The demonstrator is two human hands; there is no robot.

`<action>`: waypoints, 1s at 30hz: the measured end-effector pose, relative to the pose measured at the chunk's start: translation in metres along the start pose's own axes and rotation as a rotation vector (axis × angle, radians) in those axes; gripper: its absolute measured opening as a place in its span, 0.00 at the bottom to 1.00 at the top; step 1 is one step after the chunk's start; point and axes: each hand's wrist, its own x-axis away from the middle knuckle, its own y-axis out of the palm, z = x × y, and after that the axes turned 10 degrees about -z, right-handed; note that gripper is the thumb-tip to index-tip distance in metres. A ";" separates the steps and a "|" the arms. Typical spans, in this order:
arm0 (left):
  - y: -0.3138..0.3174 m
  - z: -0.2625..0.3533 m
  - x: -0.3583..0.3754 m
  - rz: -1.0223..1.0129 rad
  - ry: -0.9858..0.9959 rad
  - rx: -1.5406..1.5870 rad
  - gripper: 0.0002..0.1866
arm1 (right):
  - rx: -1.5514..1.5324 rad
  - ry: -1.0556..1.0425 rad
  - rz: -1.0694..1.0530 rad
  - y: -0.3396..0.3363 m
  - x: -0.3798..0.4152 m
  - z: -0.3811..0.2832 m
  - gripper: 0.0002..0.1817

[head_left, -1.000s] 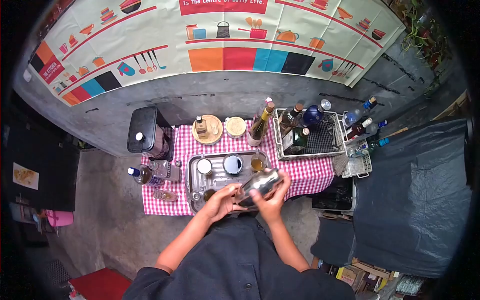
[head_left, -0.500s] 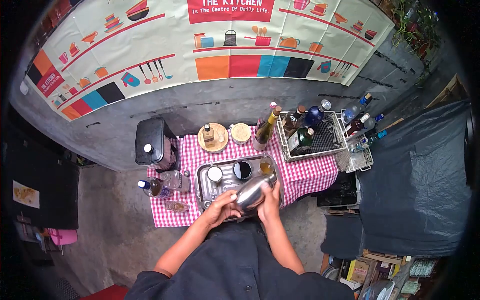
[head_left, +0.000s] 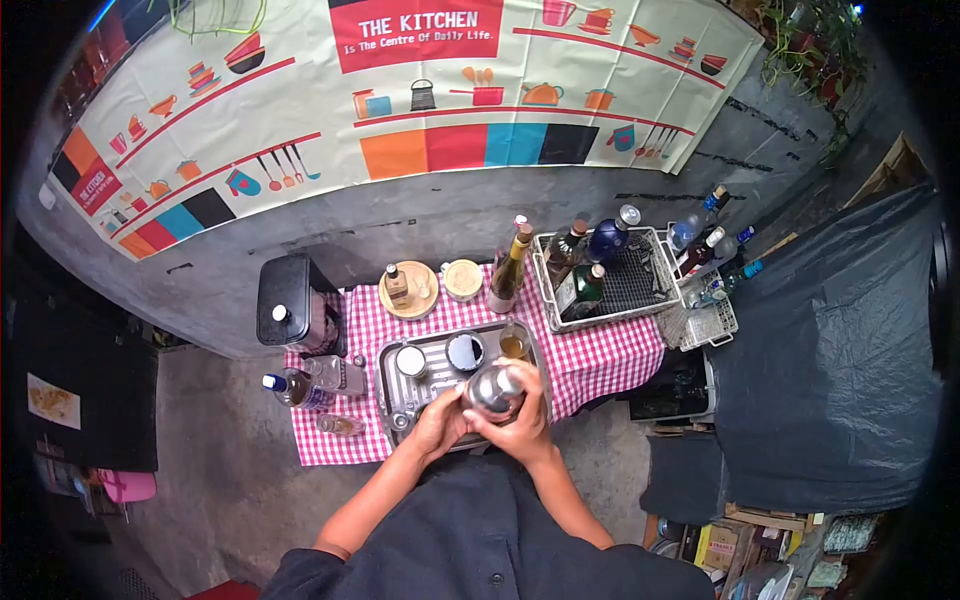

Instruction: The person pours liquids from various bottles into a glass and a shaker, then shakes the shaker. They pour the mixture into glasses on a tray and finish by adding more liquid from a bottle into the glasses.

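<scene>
A shiny metal cocktail shaker (head_left: pixel 490 393) is held between both hands over the near edge of a metal tray (head_left: pixel 385 375). My left hand (head_left: pixel 440 424) is closed around its lower left side. My right hand (head_left: pixel 522 420) wraps its right side, fingers reaching up by the top. The shaker's cap end now points up toward the camera. Beyond it on the tray stand a cup with white contents (head_left: pixel 410 361), a round container with dark contents (head_left: pixel 465 352) and a glass of amber liquid (head_left: pixel 515 342). A small metal piece (head_left: pixel 401 421) lies at the tray's left near corner.
Left of the tray are a blue-capped bottle (head_left: pixel 290 387), a clear bottle (head_left: pixel 338 376) and a lying glass (head_left: pixel 341 425). A black-lidded dispenser (head_left: pixel 290 310) stands behind them. At the back are a wooden plate (head_left: pixel 409 306) with a small bottle, a tall bottle (head_left: pixel 508 272) and a wire basket (head_left: pixel 610 318) of bottles.
The shaker has swung from slanting rightward to pointing its cap up toward the camera. My right hand has shifted with it. The view has moved slightly.
</scene>
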 end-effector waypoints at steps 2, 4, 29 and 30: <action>0.012 -0.002 -0.006 0.015 0.022 -0.008 0.28 | 0.035 -0.095 -0.025 -0.008 -0.003 -0.002 0.47; 0.019 -0.009 -0.014 0.036 0.047 -0.040 0.28 | -0.044 -0.063 -0.003 -0.014 0.001 0.011 0.48; 0.052 -0.080 -0.073 0.221 0.128 0.035 0.28 | -0.170 -0.164 -0.193 -0.087 0.021 0.060 0.44; 0.058 -0.078 -0.074 0.240 0.175 -0.013 0.28 | -0.212 -0.147 -0.150 -0.086 0.021 0.063 0.45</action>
